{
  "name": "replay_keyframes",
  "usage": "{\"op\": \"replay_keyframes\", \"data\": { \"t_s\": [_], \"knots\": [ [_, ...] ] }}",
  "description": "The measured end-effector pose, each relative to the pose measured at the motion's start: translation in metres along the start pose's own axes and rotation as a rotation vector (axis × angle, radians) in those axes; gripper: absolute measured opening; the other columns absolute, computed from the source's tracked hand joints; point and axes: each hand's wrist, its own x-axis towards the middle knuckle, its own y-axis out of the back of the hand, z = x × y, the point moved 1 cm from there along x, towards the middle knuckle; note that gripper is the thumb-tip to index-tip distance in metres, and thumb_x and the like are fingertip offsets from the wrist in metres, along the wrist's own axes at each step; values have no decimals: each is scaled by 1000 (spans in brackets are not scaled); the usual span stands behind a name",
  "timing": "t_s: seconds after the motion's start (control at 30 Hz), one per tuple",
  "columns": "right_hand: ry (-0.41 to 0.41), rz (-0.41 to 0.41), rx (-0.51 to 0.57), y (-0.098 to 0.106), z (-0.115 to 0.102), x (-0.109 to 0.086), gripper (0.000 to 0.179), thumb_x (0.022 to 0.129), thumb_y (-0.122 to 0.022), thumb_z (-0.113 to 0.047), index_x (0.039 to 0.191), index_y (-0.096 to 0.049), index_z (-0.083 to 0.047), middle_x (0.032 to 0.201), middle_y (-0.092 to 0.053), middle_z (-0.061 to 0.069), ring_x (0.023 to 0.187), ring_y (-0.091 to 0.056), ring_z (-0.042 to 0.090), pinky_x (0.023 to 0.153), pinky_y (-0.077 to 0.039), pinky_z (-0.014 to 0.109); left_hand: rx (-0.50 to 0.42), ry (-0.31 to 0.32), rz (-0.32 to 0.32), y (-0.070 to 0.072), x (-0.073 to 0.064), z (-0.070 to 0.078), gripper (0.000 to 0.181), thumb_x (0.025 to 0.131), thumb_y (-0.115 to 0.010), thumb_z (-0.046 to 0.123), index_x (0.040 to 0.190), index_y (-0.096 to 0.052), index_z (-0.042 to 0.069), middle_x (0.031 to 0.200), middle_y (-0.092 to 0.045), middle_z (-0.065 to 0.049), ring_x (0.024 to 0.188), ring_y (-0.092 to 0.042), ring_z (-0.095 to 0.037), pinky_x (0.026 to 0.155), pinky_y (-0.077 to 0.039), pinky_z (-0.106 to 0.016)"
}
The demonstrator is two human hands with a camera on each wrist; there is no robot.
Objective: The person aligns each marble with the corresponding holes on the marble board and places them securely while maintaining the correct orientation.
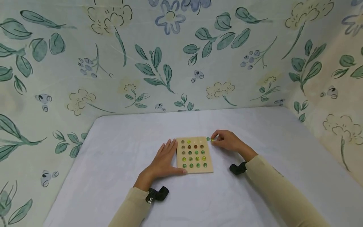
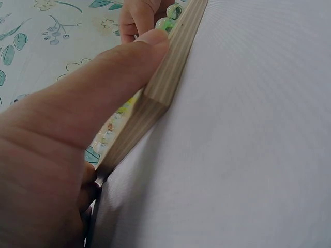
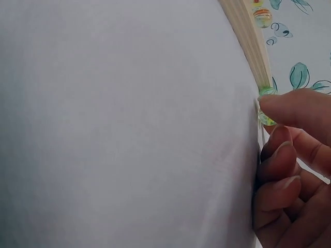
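Observation:
A square wooden board [image 1: 194, 169] holds rows of glass marbles in green, yellow-green and reddish brown. In its far row, marbles show only on the left side. My left hand [image 1: 165, 162] lies along the board's left side with straight fingers, and its thumb [image 2: 121, 67] rests at the near edge. Just off the far right corner, my right hand [image 1: 228, 141] pinches a yellow-green marble [image 3: 267, 119] between thumb and forefinger. Beside it, a green marble [image 1: 208, 139] sits right at the board's corner, partly behind the thumb in the right wrist view.
A white cloth [image 1: 127, 138] covers the table under the board. Behind and at both sides hangs a curtain [image 1: 181, 69] printed with leaves and flowers. Black wrist cameras [image 1: 161, 194] are strapped on both wrists, over beige sleeves [image 1: 280, 192].

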Motion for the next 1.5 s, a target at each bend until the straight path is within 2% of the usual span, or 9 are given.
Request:
{"op": "replay_keyframes", "data": {
  "t_s": [0.53,0.77,1.07,1.5],
  "knots": [
    [-7,3,-9,2,1,1,15,89,-70,-16,102,-65,-13,80,-57,5,70,-50,20,59,-42,29,-8,1,-2,2,0,1,127,67,-70,73,155,-7,6,161,-6,-6,148,3,-18,119,2,-37],
    [25,14,6,2,1,3,14,89,-69,-14,102,-65,-12,77,-57,5,68,-49,20,57,-41,29,-9,7,1,2,0,1,127,67,-70,73,155,-8,6,161,-6,-5,148,2,-18,119,2,-36],
    [100,48,19,1,-9,3,15,88,-69,-15,102,-64,-13,73,-57,5,64,-49,19,54,-40,28,3,8,3,1,0,0,127,67,-69,74,155,-8,7,161,-6,-4,148,2,-18,119,2,-36],
    [110,44,29,-7,-25,7,15,88,-69,-15,101,-65,-12,72,-56,5,64,-48,19,54,-40,28,3,15,-5,2,0,2,127,67,-70,74,155,-8,6,161,-6,-5,148,1,-19,119,1,-37]
  ]
}}
